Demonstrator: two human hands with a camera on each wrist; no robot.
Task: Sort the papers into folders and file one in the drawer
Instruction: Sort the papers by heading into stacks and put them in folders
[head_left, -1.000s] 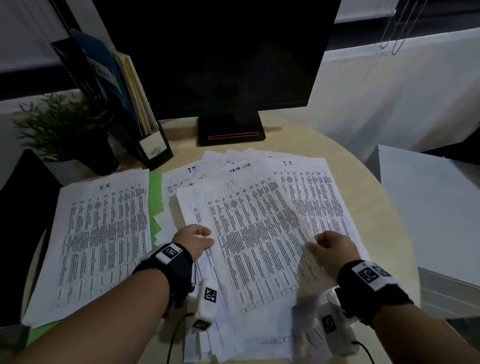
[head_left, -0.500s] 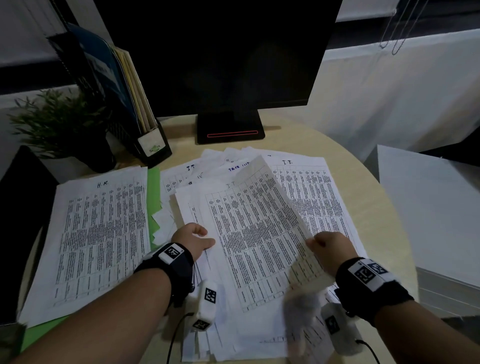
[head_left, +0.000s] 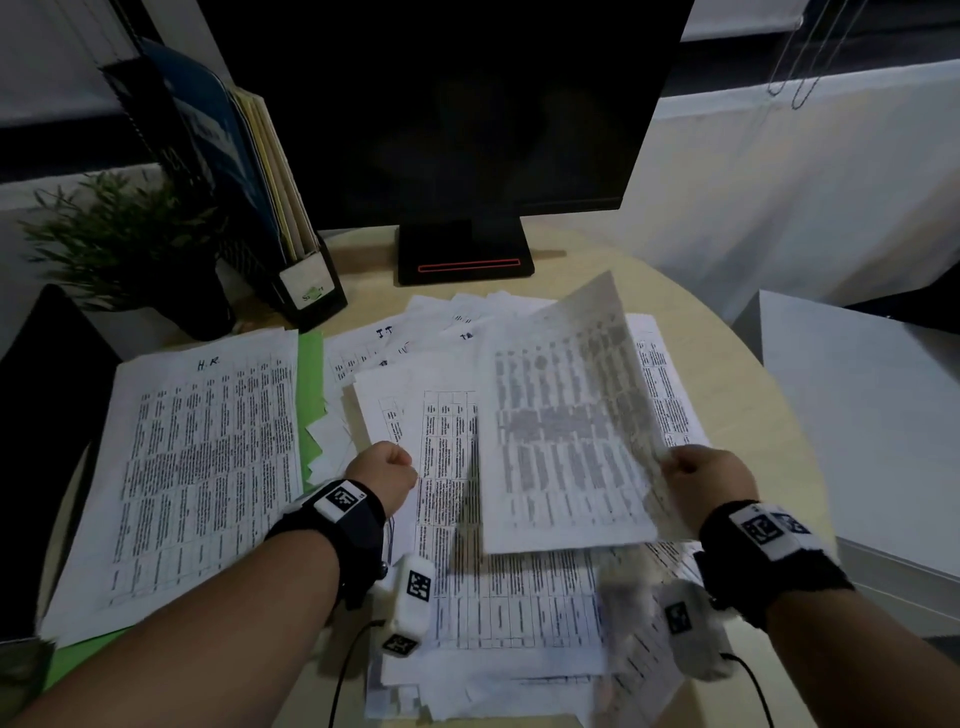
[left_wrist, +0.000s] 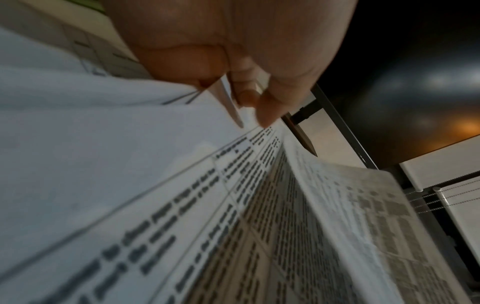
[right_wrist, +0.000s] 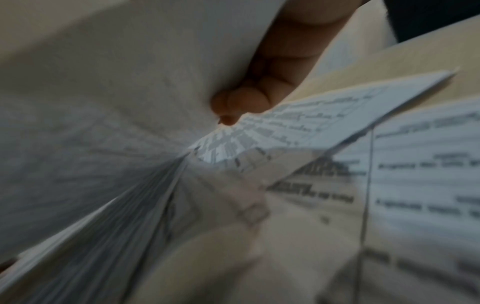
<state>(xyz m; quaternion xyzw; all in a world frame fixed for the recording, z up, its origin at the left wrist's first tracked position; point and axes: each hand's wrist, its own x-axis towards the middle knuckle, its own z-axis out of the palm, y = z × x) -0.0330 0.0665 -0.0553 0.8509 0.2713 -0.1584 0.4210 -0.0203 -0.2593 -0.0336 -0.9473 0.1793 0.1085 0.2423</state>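
A loose pile of printed papers (head_left: 509, 587) covers the middle of the round table (head_left: 727, 374). My right hand (head_left: 706, 483) pinches the right edge of one sheet (head_left: 566, 426) and holds it tilted up off the pile; the right wrist view is blurred, with my fingers (right_wrist: 249, 96) curled round that paper. My left hand (head_left: 387, 478) rests on the pile's left side, with thumb and fingers (left_wrist: 241, 67) pinching the edge of a pile sheet (left_wrist: 130, 164). To the left, a stack headed "H.R." (head_left: 208, 467) lies on a green folder (head_left: 310, 395).
A dark monitor (head_left: 457, 104) on its stand (head_left: 465, 254) is behind the pile. A file holder with folders (head_left: 260, 197) and a potted plant (head_left: 130, 244) stand at the back left. A grey cabinet (head_left: 872, 426) sits right of the table.
My right hand has lifted the top sheet, so it now stands tilted up off the pile. My left hand has stayed at the pile's left side.
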